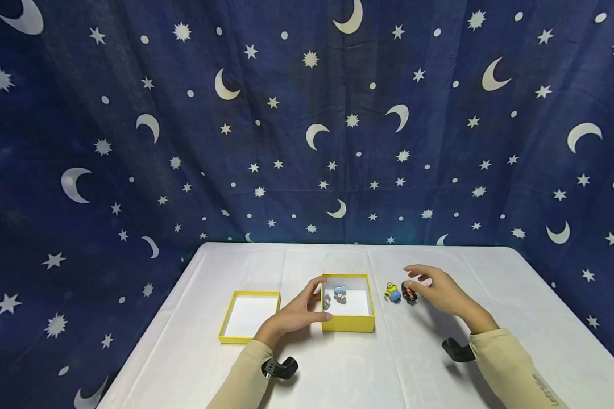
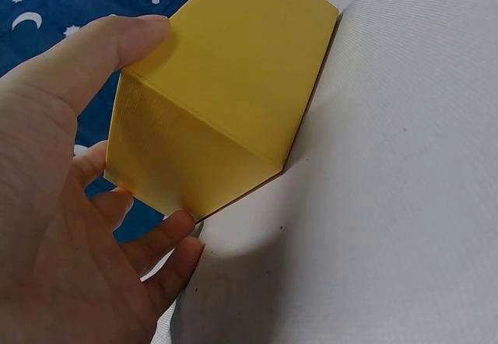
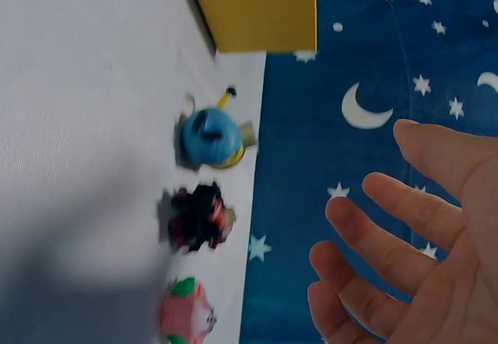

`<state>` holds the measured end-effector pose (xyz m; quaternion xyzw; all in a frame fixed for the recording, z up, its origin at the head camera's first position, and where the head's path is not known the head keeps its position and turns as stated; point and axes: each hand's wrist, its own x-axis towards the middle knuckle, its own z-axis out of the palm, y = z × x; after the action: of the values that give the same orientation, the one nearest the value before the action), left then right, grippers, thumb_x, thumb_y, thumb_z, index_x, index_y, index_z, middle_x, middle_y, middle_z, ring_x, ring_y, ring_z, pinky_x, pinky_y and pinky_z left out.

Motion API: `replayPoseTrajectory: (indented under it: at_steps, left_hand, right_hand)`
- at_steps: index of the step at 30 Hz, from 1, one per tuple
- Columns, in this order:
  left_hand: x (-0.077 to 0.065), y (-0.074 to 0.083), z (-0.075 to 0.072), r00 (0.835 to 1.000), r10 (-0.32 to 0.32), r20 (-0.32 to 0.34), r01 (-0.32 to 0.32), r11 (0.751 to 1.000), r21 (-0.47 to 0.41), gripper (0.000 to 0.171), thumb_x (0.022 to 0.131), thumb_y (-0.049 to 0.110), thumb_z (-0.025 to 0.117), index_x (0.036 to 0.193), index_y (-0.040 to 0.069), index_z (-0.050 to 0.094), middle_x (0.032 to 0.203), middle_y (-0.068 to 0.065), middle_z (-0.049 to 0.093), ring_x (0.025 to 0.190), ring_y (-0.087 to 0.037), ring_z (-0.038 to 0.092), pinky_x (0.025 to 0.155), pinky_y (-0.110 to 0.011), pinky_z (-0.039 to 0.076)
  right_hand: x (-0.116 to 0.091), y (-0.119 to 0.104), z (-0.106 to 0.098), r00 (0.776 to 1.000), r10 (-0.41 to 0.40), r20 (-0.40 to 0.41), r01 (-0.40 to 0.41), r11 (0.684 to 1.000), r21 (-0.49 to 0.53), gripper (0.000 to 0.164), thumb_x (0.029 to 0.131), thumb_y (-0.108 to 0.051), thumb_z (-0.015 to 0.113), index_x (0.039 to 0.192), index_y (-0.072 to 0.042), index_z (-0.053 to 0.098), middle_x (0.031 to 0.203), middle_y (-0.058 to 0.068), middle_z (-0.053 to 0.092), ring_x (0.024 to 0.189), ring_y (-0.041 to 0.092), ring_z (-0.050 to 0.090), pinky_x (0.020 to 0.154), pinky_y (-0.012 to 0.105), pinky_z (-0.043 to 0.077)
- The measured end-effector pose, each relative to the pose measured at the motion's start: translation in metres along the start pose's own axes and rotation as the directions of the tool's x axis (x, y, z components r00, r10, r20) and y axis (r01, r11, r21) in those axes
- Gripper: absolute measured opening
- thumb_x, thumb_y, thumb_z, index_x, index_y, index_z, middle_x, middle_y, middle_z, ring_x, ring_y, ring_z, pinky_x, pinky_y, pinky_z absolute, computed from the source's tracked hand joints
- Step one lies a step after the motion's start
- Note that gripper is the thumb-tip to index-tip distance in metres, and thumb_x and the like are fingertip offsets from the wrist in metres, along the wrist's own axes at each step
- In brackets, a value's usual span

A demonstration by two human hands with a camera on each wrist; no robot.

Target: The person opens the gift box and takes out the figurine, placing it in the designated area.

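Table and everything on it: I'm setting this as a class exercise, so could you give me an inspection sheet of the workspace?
Surface: table covered in white, some creases.
Job's things: yellow box, open, small figures inside; shallow yellow-edged lid beside it; outside, a yellow-and-blue figure, a dark figure and a pink-and-green figure.
Clutter: nothing seen.
Hands: left hand grips the box; right hand hovers near the dark figure, holding nothing.
Cables: nothing seen.
Surroundings: dark blue curtain with moons and stars.
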<state>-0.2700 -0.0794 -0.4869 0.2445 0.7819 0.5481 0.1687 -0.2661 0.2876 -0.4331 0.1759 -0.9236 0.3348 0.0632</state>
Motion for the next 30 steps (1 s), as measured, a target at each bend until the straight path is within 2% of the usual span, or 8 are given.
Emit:
replayPoseTrajectory:
  at_steps: [3, 8, 11, 14, 19, 25, 30]
  left_hand:
    - [0.0, 0.0, 0.0, 1.0, 0.001, 0.001, -0.001, 1.0, 0.005, 0.088, 0.089, 0.023, 0.074, 0.159, 0.021, 0.021, 0.171, -0.016, 0.006, 0.149, -0.035, 0.038, 0.124, -0.053, 0.03]
    - [-0.001, 0.001, 0.001, 1.0, -0.001, -0.004, 0.001, 1.0, 0.013, 0.088, 0.089, 0.024, 0.075, 0.159, 0.02, 0.021, 0.171, -0.016, 0.006, 0.149, -0.035, 0.038, 0.124, -0.052, 0.031]
    - [-0.001, 0.001, 0.001, 1.0, -0.007, -0.011, 0.007, 1.0, 0.009, 0.088, 0.089, 0.024, 0.076, 0.158, 0.021, 0.022, 0.171, -0.014, 0.009, 0.148, -0.034, 0.04, 0.123, -0.052, 0.032]
    - [-0.001, 0.002, 0.001, 1.0, -0.011, -0.016, 0.011, 1.0, 0.008, 0.088, 0.088, 0.025, 0.076, 0.158, 0.022, 0.023, 0.171, -0.014, 0.011, 0.148, -0.033, 0.04, 0.123, -0.052, 0.032]
    - [-0.001, 0.001, 0.001, 1.0, -0.009, -0.015, 0.009, 1.0, 0.005, 0.088, 0.089, 0.024, 0.076, 0.158, 0.021, 0.022, 0.171, -0.014, 0.01, 0.149, -0.033, 0.04, 0.123, -0.053, 0.032]
    - [0.0, 0.0, 0.0, 1.0, -0.007, -0.013, 0.007, 1.0, 0.005, 0.088, 0.089, 0.024, 0.076, 0.158, 0.02, 0.022, 0.171, -0.014, 0.01, 0.148, -0.033, 0.04, 0.122, -0.053, 0.032]
    - [0.001, -0.001, 0.0, 1.0, -0.005, -0.006, 0.005, 1.0, 0.004, 0.088, 0.089, 0.024, 0.076, 0.158, 0.02, 0.022, 0.171, -0.015, 0.01, 0.148, -0.033, 0.04, 0.122, -0.053, 0.032]
  right_hand:
    - [0.002, -0.009, 0.004, 1.0, -0.015, 0.017, 0.015, 1.0, -0.024, 0.038, 0.097, -0.017, 0.066, 0.131, 0.001, 0.063, 0.124, 0.021, 0.069, 0.108, 0.036, 0.064, 0.08, 0.043, 0.053]
    - [0.005, -0.02, 0.012, 0.998, -0.041, 0.043, 0.042, 0.999, -0.021, 0.037, 0.097, -0.015, 0.065, 0.131, -0.001, 0.063, 0.124, 0.017, 0.07, 0.104, 0.029, 0.063, 0.079, 0.037, 0.052]
    - [0.007, -0.027, 0.015, 0.997, -0.054, 0.06, 0.054, 0.999, -0.002, 0.039, 0.098, -0.018, 0.066, 0.132, -0.001, 0.063, 0.123, 0.017, 0.07, 0.106, 0.031, 0.063, 0.078, 0.033, 0.051]
    - [0.01, -0.034, 0.018, 0.994, -0.062, 0.085, 0.061, 0.998, 0.019, 0.041, 0.097, -0.021, 0.067, 0.134, -0.003, 0.062, 0.124, 0.018, 0.069, 0.111, 0.036, 0.062, 0.079, 0.038, 0.053]
    - [0.017, -0.046, 0.026, 0.985, -0.09, 0.149, 0.083, 0.995, 0.05, 0.049, 0.093, -0.025, 0.073, 0.137, -0.006, 0.06, 0.125, 0.018, 0.068, 0.116, 0.039, 0.059, 0.09, 0.054, 0.053]
    - [0.032, -0.055, 0.034, 0.956, -0.169, 0.241, 0.143, 0.983, 0.118, 0.055, 0.088, -0.025, 0.078, 0.138, -0.008, 0.06, 0.125, 0.014, 0.069, 0.12, 0.042, 0.056, 0.099, 0.064, 0.047]
    - [0.043, -0.062, 0.039, 0.913, -0.232, 0.335, 0.174, 0.965, 0.194, 0.055, 0.088, -0.017, 0.077, 0.14, -0.007, 0.059, 0.133, 0.016, 0.066, 0.122, 0.039, 0.056, 0.104, 0.068, 0.04]
